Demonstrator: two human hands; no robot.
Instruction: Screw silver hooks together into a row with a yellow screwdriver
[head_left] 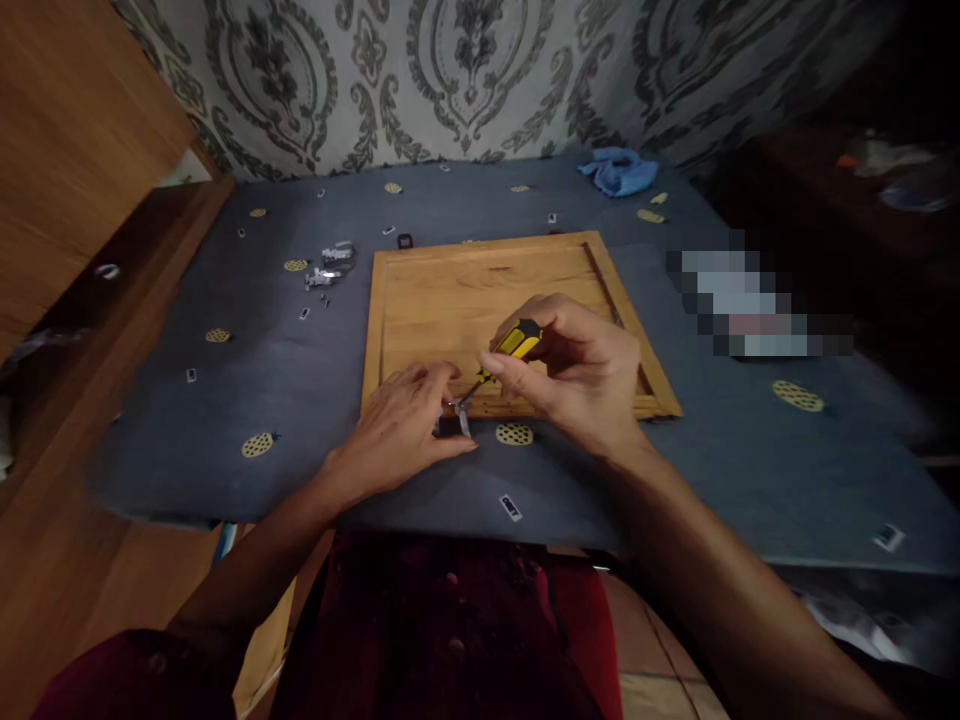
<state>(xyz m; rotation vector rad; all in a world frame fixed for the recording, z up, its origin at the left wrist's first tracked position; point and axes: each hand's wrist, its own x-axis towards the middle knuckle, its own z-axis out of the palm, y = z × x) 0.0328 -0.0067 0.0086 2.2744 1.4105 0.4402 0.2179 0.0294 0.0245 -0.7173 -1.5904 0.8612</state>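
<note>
A framed wooden panel (480, 300) lies flat on a dark blue-grey cloth (300, 350). My right hand (577, 375) is closed around a screwdriver with a yellow-and-black handle (517, 342), its tip angled down to the panel's near edge. My left hand (401, 430) rests at that near edge with fingers curled, pinching a small shiny metal fitting (459, 412) right where the screwdriver tip meets it. Part of the fitting is hidden under my fingers.
A small heap of metal hardware (330, 266) lies left of the panel. A crumpled blue rag (619, 170) sits at the back right. Wooden furniture (67, 170) stands at the left. A patterned wall (450, 70) rises behind.
</note>
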